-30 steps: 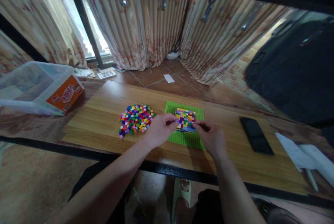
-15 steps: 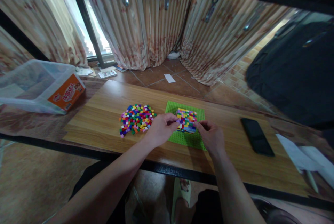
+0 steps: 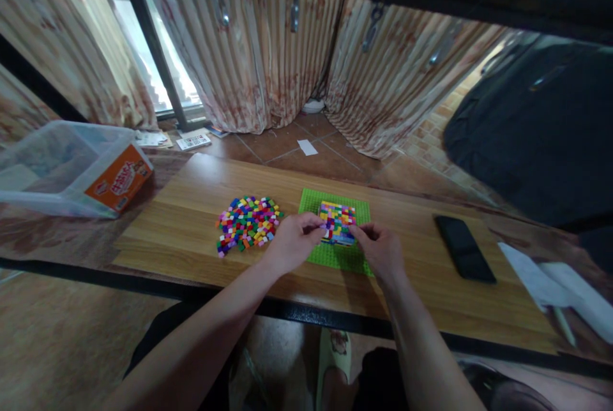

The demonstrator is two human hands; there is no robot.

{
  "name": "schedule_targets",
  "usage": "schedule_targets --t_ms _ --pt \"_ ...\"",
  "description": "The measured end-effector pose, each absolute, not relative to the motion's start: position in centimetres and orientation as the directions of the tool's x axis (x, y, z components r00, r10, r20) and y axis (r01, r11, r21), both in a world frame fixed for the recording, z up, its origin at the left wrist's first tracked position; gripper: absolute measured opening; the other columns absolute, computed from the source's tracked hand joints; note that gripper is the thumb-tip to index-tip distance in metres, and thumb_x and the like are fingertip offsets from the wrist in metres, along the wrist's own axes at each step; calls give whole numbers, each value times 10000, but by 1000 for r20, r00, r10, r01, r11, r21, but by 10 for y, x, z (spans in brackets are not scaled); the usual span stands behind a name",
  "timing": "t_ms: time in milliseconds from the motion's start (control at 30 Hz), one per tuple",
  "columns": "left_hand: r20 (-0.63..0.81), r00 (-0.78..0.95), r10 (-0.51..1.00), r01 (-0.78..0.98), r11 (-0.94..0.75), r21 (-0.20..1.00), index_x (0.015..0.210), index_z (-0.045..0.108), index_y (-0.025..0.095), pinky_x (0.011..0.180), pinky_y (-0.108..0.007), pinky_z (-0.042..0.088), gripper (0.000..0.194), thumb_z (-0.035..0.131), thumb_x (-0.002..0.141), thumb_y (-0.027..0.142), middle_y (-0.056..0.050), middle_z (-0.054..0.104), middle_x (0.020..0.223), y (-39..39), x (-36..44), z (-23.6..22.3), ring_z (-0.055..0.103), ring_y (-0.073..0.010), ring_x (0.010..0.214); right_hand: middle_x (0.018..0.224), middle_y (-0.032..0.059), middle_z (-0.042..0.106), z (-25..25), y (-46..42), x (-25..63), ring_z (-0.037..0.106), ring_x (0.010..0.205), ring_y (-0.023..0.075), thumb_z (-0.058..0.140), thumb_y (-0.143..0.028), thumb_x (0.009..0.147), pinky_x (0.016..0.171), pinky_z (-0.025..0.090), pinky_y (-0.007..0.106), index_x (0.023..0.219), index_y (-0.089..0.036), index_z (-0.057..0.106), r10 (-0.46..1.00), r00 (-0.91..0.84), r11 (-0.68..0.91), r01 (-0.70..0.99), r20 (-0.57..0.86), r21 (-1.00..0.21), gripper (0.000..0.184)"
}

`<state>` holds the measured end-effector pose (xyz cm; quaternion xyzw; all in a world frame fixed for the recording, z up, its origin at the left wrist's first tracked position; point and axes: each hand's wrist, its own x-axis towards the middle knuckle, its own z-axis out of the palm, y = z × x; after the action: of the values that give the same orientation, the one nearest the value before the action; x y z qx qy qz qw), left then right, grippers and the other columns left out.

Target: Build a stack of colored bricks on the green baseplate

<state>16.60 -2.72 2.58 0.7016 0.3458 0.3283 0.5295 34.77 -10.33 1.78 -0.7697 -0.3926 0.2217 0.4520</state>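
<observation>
A block of multicoloured building bricks (image 3: 339, 214) stands on a green studded baseplate (image 3: 342, 260). At the block's left side, my left hand (image 3: 293, 242) is closed in a pinch, with a small purple building brick at its fingertips, mostly hidden by them. My right hand (image 3: 382, 249) is closed at the opposite side, its thumb and forefinger against the block's right edge. Left of the baseplate lies a loose pile of small coloured bricks (image 3: 249, 223).
The wooden board (image 3: 191, 207) carries the bricks and, at right, a black phone (image 3: 464, 249). White papers (image 3: 536, 277) lie past the phone. A clear plastic bin (image 3: 62, 162) with an orange label stands at far left. Curtains (image 3: 249, 66) hang behind.
The whole view has shifted slightly, so the scene sits a little lower and further left. Both hands stay at the block's sides, with little visible movement against it.
</observation>
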Motion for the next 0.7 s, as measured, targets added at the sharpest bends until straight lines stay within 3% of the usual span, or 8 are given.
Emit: schedule_targets --t_ms 167,267,467,700 --pt "17 567 824 94 -85 992 873 716 137 625 -235 471 160 622 801 243 -25 695 737 -28 167 28 599 -122 640 678 46 689 22 -107 347 603 612 171 607 -485 801 590 436 290 795 -154 711 772 631 -267 437 81 -859 347" --pt "-49 577 815 48 26 999 881 729 133 630 -233 473 154 643 786 218 -17 696 738 -29 168 34 595 -109 628 746 45 706 28 -109 340 633 679 175 600 -427 827 652 479 299 834 -167 706 760 615 -107 437 210 -893 281" --pt "-130 648 750 -144 288 947 948 722 118 693 -244 508 220 698 755 220 -47 719 864 -33 168 44 623 -112 729 1006 36 699 38 -112 318 646 928 176 634 -313 859 806 508 320 1032 -253 709 901 276 213 393 336 -895 198" --pt "-117 695 709 -177 327 928 1052 687 109 688 -226 506 292 691 775 202 -68 711 931 -35 166 48 616 -95 728 1017 23 698 37 -114 314 638 931 172 631 -307 878 796 507 323 1066 -282 700 931 188 215 412 314 -885 202"
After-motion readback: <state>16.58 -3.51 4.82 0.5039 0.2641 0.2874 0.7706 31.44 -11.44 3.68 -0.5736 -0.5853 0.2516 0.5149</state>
